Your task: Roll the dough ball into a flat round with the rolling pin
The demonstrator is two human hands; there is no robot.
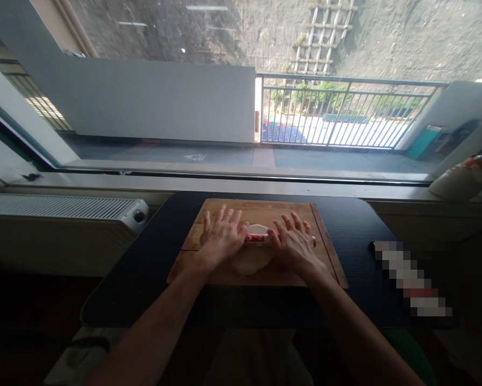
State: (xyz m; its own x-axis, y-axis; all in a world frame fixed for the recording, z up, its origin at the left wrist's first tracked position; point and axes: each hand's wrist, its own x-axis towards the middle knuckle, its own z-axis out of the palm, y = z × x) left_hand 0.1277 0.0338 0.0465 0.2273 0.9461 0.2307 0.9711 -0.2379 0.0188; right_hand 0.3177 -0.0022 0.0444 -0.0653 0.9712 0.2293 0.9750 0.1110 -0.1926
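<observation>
A rolling pin [258,239] with a red and white label or wrap lies crosswise over a flat, pale round of dough [251,261]. Both rest on a wooden cutting board [236,205]. My left hand [223,233] lies palm down over the left end of the pin, fingers stretched forward and spread. Over the right part of the pin, my right hand [294,238] is flat too, with its fingers apart. A bit of the pin's right end shows beyond it. The left end is hidden under my left hand.
The board sits on a black table [144,268] with rounded corners, below a window sill [265,186]. A radiator [59,214] stands at the left. On the table's right side lies a blurred-out long object [412,279]. A pale object [461,177] is on the right of the sill.
</observation>
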